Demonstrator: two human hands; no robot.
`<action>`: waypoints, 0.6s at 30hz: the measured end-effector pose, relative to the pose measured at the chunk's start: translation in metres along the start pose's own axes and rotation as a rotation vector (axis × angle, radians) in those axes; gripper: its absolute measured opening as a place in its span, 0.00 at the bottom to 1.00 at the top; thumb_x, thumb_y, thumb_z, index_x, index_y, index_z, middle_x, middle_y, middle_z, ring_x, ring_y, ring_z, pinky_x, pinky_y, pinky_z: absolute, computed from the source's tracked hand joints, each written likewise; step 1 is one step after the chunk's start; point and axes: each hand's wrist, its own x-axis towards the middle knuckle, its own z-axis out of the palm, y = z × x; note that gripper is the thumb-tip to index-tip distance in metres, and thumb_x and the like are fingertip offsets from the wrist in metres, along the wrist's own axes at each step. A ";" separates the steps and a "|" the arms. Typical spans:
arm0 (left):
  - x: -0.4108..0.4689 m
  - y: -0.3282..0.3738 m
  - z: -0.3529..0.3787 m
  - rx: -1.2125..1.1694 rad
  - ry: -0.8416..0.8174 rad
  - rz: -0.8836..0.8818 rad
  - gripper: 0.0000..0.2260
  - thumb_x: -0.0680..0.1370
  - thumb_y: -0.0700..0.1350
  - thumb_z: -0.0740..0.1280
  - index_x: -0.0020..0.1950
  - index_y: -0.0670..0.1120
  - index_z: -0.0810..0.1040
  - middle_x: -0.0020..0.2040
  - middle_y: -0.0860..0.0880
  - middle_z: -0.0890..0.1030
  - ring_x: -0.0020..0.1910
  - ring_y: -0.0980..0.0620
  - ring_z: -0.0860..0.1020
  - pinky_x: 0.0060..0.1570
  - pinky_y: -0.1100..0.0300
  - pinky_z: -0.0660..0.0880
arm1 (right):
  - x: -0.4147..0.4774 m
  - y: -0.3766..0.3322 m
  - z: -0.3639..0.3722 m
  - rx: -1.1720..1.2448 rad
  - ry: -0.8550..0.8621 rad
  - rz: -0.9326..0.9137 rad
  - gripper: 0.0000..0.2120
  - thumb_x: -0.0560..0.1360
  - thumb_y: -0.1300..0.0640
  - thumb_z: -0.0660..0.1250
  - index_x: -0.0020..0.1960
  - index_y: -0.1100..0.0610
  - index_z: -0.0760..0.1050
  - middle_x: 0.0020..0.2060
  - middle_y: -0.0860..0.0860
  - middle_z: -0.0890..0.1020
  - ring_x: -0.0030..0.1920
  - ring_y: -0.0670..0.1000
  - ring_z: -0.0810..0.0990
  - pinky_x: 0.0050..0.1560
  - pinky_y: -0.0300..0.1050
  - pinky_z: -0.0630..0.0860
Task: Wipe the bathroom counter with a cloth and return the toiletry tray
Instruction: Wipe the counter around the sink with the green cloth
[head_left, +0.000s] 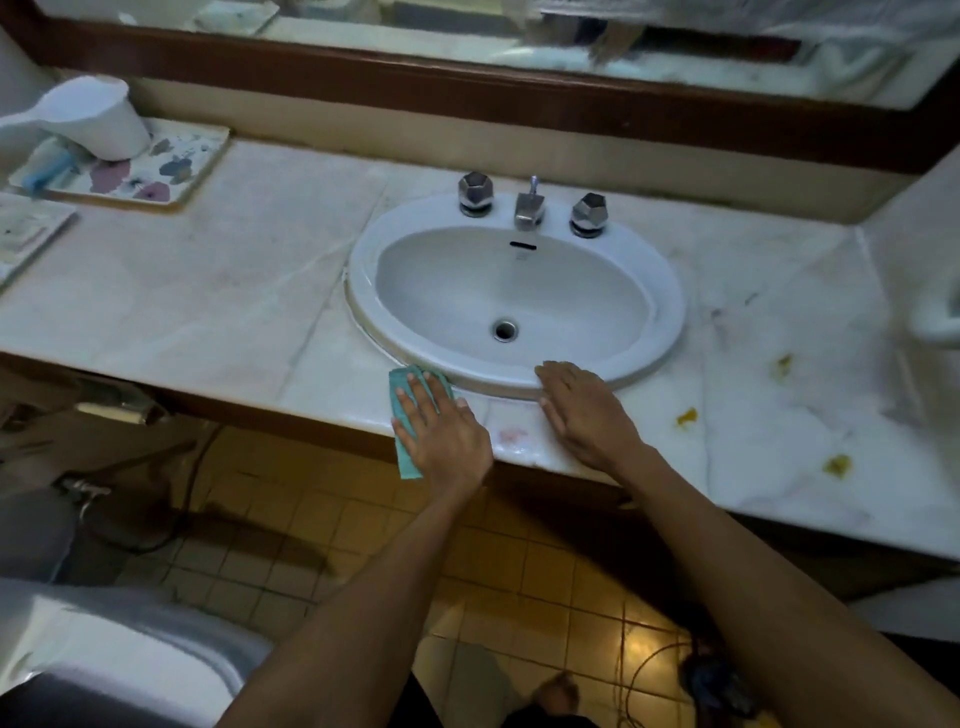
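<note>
My left hand (444, 434) lies flat on a teal cloth (405, 447), pressing it onto the marble counter (208, 312) at the front edge, just left of the sink's front rim. My right hand (584, 413) rests palm down with fingers apart on the counter, its fingertips touching the white oval sink (363, 260). It holds nothing. A faint pink smear (511, 435) shows between my hands. The flower-patterned toiletry tray (171, 166) sits at the far left of the counter with a white scoop (88, 122) and a blue item (49, 171) on it.
Yellow stains (687, 415) dot the right counter. The faucet (529, 205) and two chrome knobs stand behind the basin. A second white dish (26, 234) lies at the left edge. A mirror runs above. Below are a tiled floor, cables and a toilet at lower left.
</note>
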 end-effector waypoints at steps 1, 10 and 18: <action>-0.010 0.012 0.005 -0.005 -0.006 -0.023 0.29 0.84 0.52 0.50 0.82 0.44 0.47 0.82 0.44 0.47 0.81 0.43 0.45 0.78 0.41 0.44 | -0.007 0.007 -0.004 -0.008 -0.016 -0.009 0.26 0.81 0.48 0.49 0.75 0.57 0.65 0.73 0.55 0.69 0.73 0.58 0.66 0.72 0.55 0.64; -0.100 0.107 0.045 -0.052 -0.089 0.060 0.29 0.84 0.55 0.48 0.82 0.45 0.44 0.82 0.44 0.43 0.81 0.42 0.42 0.77 0.41 0.40 | -0.074 0.095 -0.032 0.075 0.101 0.126 0.24 0.81 0.49 0.52 0.72 0.59 0.69 0.72 0.57 0.71 0.72 0.57 0.68 0.72 0.53 0.64; -0.130 0.187 0.079 -0.076 -0.160 0.095 0.29 0.85 0.52 0.50 0.82 0.44 0.42 0.82 0.43 0.41 0.81 0.43 0.39 0.77 0.42 0.37 | -0.145 0.173 -0.041 0.157 0.239 0.416 0.19 0.83 0.56 0.56 0.71 0.62 0.69 0.74 0.58 0.68 0.73 0.58 0.66 0.71 0.53 0.63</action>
